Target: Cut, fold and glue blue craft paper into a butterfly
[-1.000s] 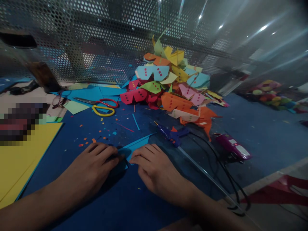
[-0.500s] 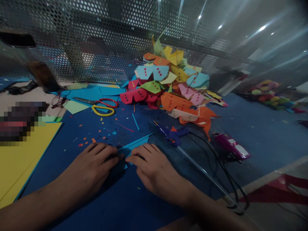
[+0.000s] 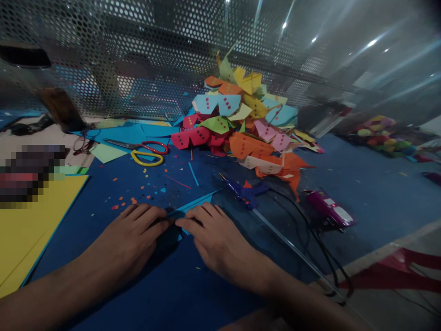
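Note:
A folded piece of blue paper (image 3: pixel 195 203) lies on the dark blue table (image 3: pixel 165 294), its long pointed end angled up to the right. My left hand (image 3: pixel 138 234) covers its left part, fingers curled and closed on the paper. My right hand (image 3: pixel 217 236) presses on it from the right, thumb and fingers bent together at the fold. The two thumbs nearly meet over the paper. Both palms hide part of the sheet. A blue glue gun (image 3: pixel 243 193) with a long clear glue stick (image 3: pixel 285 241) rests just beyond my right hand.
Behind lies a heap of folded coloured paper shapes (image 3: pixel 237 110) against a perforated metal panel (image 3: pixel 138 59). Red-and-yellow-handled scissors (image 3: pixel 148 158) and paper scraps (image 3: pixel 134 200) lie ahead. Yellow sheets (image 3: pixel 31 230) are at left. A purple device (image 3: pixel 330 210) and black cables (image 3: pixel 306 225) are at right.
My right hand has shifted slightly left along the blue paper, closer to my left hand. The left hand stays almost in place.

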The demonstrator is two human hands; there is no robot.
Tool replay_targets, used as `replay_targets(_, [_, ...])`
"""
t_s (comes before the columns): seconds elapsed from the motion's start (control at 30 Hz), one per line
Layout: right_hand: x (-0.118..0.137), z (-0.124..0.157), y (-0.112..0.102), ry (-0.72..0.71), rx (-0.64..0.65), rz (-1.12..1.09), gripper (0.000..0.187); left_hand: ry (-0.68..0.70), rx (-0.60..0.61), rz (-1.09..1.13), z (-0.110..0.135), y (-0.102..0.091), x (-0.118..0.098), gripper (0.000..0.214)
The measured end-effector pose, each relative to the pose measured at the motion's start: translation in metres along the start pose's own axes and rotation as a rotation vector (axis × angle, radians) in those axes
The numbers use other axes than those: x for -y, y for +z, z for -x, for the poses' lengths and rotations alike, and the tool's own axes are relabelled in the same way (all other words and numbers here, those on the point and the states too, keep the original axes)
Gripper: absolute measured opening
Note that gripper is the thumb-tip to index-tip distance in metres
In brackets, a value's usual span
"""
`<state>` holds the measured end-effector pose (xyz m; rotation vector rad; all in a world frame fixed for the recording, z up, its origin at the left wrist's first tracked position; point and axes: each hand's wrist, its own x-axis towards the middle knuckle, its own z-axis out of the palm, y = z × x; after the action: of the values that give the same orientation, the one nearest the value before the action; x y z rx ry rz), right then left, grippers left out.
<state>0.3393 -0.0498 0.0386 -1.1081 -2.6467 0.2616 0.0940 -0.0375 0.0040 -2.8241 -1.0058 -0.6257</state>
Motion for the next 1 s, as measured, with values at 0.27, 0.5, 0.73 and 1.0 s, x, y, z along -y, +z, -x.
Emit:
replay_targets(0.27, [-0.0027, 0.0019, 0.0008, -0.027, -0.047, -0.023, 0.03, 0.047, 0.035, -0.052, -0.0021, -0.0028, 0.0007, 0.045])
replay_targets(0.5, [-0.0077, 0.0059, 0.0007, -0.042, -0.071, -0.055, 0.019, 0.044, 0.019, -0.043, -0.0018, -0.002, 0.0001, 0.044])
replay_targets(0.73, [-0.0081, 0.0067, -0.0004, -0.046, -0.087, -0.079, 0.019, 0.02, 0.006, -0.015, -0.0008, 0.0003, 0.0003, 0.043])
replay_targets(1.0, [-0.0065, 0.0074, -0.0009, -0.041, -0.075, -0.038, 0.032, 0.041, 0.011, -0.054, -0.0015, -0.0004, -0.0003, 0.049])
